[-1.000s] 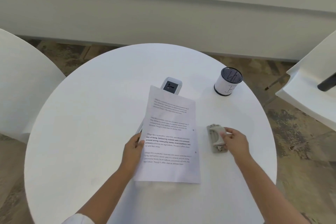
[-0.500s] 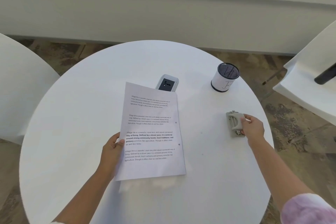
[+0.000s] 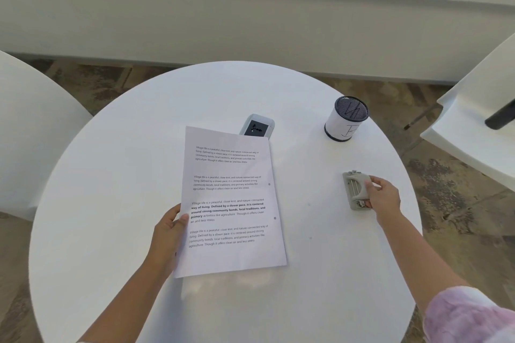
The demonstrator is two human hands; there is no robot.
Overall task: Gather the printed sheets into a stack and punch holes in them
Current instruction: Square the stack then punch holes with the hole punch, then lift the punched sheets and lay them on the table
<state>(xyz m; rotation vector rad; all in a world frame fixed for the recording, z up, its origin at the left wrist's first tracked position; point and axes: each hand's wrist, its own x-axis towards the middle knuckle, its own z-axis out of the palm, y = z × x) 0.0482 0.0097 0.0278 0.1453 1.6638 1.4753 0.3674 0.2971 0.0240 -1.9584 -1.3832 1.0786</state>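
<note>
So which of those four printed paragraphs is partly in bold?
The third paragraph from the top, level with the left hand: its middle lines are heavy bold; the other three are plain light type.

The printed sheets [image 3: 231,200] carry four short paragraphs of the same text, each beginning "Village life is a peaceful, close-knit, and nature-connected way of living. Defined by a slower pace, it is centered around strong community bonds, local traditions, and primary activities like agriculture. Though it offers clean air and less stress". In the third paragraph the words from "way of living" through "primary" stand in bold. On the white side of the mesh cup [image 3: 347,119] there is a thin hand-drawn mark like a capital letter, perhaps a P or an F; I cannot tell which.
</note>
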